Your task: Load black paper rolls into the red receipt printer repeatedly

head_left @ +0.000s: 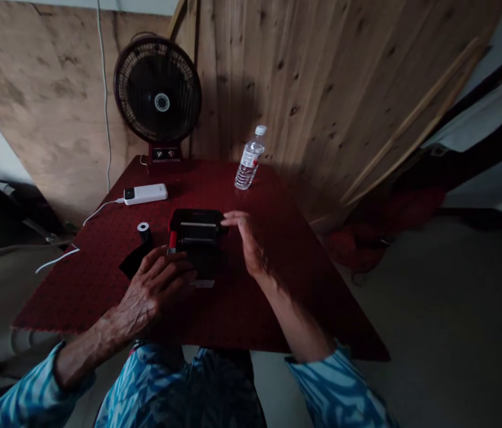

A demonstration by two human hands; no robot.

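Observation:
A small black device that looks like a portable printer (197, 241) lies on the dark red table with its lid open, showing a silvery bar and a roller inside. Red shows along its left side. My left hand (157, 282) grips its near left part, fingers curved over the edge; the thumb is hidden. My right hand (247, 241) is at its far right corner, with the fingers stretched out and the fingertips at the rim. Left of the device stands a small roll (144, 230), dark outside with a pale end. A flat black piece (129, 263) lies beside my left hand.
A white power bank (146, 194) with a cable lies at the back left of the red table (251, 324). Behind it stands a dark red fan (158, 98). A clear water bottle (248, 160) stands at the back right. A wooden wall (277, 77) closes off the far side.

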